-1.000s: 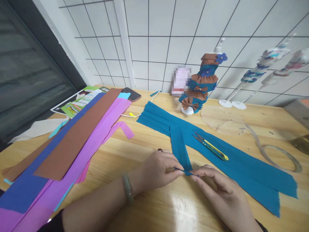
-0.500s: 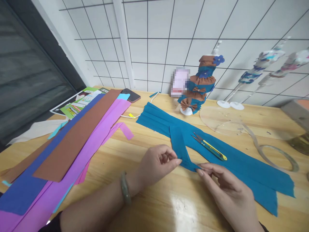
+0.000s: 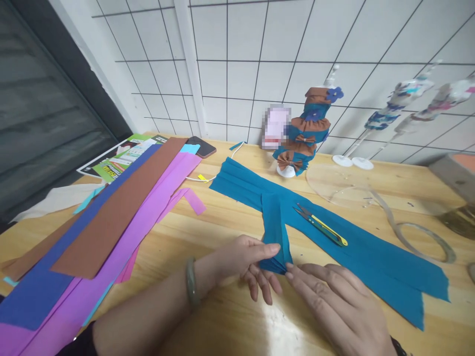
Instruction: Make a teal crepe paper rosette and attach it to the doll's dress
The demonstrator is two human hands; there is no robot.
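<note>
Between my hands is a narrow teal crepe paper strip, its near end gathered into small folds. My left hand, with a jade-like bangle on the wrist, pinches that end under the thumb; its lower fingers hang loose. From the other side, my right hand closes its fingertips on the strip's near right corner. The strip's far end rests on a larger teal crepe paper sheet, which lies slantwise across the table. Thread snips with a yellow and green handle lie on that sheet.
Brown, blue and purple crepe paper strips are piled on the left. A dark phone lies behind them. Near the tiled wall stands a small dress form in teal and brown. A clear disc and a ribbon roll lie to the right.
The strip's near end has swung left and toward me, and its folds now face up. My left thumb has moved over it and the lower fingers have uncurled. My right hand has flattened.
</note>
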